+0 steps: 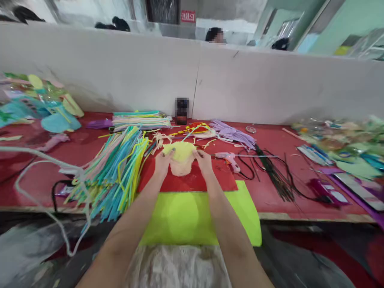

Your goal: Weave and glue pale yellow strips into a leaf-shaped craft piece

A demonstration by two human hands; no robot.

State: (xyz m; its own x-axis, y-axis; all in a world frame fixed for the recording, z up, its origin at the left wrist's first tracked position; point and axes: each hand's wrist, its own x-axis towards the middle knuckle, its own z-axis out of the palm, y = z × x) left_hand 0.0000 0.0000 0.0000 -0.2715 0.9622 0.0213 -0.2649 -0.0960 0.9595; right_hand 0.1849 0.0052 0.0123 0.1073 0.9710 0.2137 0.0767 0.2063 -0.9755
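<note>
Both hands grip a soft craft piece (181, 154), yellow across the top and cream below, held over a red mat (189, 184). My left hand (163, 160) pinches its left edge, thumb toward the yellow part. Its right edge is in the fingers of my right hand (203, 160). Just right of that hand lies a pink-and-white hot glue gun (228, 159), apart from it. Beyond the piece are yellow and cream pipe cleaner scraps (199, 130). What is underneath the piece is hidden.
A big pile of coloured pipe cleaners (112, 172) lies to the left, and a purple bundle (234, 133) behind. Dark stems (276, 176) and a black cord are at right. A lime green sheet (183, 218) covers the front edge. A white partition (255, 84) stands behind the table.
</note>
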